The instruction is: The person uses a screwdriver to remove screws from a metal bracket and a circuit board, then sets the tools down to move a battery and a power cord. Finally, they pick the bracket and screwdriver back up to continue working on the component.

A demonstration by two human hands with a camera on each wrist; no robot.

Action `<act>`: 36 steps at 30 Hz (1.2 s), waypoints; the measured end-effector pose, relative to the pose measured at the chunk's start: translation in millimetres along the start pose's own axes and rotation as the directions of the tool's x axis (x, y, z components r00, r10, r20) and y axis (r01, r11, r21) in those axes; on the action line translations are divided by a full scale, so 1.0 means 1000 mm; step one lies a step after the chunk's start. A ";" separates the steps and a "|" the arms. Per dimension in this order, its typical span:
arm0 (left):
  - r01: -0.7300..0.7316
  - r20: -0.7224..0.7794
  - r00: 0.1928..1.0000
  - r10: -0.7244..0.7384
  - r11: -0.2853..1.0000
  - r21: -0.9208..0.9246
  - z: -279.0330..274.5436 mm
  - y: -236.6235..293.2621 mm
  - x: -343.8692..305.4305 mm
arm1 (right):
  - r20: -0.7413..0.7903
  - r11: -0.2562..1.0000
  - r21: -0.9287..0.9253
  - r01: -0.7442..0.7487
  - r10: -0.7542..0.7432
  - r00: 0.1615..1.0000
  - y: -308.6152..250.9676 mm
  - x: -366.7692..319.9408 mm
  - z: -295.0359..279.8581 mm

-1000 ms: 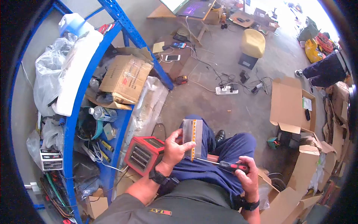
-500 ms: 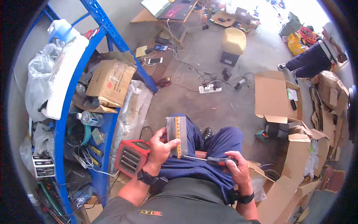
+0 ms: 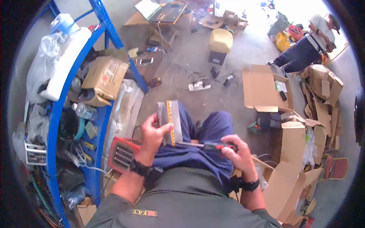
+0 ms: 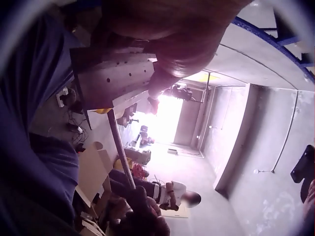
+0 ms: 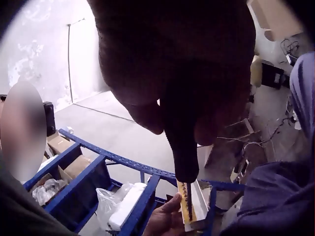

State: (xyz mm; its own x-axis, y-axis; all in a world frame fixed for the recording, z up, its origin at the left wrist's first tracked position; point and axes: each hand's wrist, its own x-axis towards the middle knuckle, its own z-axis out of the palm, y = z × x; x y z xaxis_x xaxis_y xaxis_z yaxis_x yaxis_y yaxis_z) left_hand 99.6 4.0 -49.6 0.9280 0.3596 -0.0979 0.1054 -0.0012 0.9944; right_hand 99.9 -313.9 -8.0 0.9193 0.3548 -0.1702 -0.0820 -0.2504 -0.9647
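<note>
Over the lap, my left hand [image 3: 152, 133] holds a grey channel-shaped metal piece [image 3: 162, 116] with a yellow toothed strip [image 3: 170, 121] running down its middle. The thumb lies across the strip and the other fingers are behind the piece. A row of small holes shows in the metal's side in the left wrist view. My right hand [image 3: 240, 155] grips the dark handle of a screwdriver [image 3: 211, 147] with red parts. Its shaft [image 4: 121, 150] points left, and the tip is right at the strip's lower end. The right wrist view shows the handle between thumb and fingers.
A red heater [image 3: 122, 155] stands close by the left forearm, beside a loaded blue shelf [image 3: 80, 81]. Open cardboard boxes [image 3: 279, 142] crowd the right side. Ahead on the floor lie a power strip [image 3: 199, 86] and cables; another person [image 3: 300, 53] stands far right.
The head view has swung, so the scene slides left and the standing person shows more fully. Both hands keep their holds, with the screwdriver tip staying at the strip's lower end.
</note>
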 end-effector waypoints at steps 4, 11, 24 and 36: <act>-0.068 -0.029 0.997 0.068 0.998 0.000 0.001 -0.008 -0.001 | -0.024 0.994 -0.072 0.077 -0.079 0.997 -0.004 -0.009 -0.005; -0.073 0.009 0.997 0.075 0.987 -0.144 0.002 0.029 -0.031 | -0.068 0.990 0.074 0.124 -0.119 0.991 -0.024 -0.034 0.001; -0.256 0.014 0.965 0.261 0.953 -0.165 0.004 0.064 -0.065 | -0.106 0.945 -0.001 0.328 -0.327 0.939 -0.038 -0.077 -0.005; -0.351 -0.019 0.936 0.350 0.936 -0.032 0.002 0.079 -0.084 | -0.192 0.938 0.089 0.335 -0.314 0.930 -0.041 -0.090 0.006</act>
State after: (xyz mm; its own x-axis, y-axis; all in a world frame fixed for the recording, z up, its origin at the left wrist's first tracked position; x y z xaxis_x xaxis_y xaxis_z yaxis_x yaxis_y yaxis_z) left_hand 30.9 -28.5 36.6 0.8991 0.3541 0.2574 -0.2383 -0.0974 0.9663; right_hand 18.0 -330.3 45.4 0.9546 0.2350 0.1832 0.1968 -0.0357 -0.9798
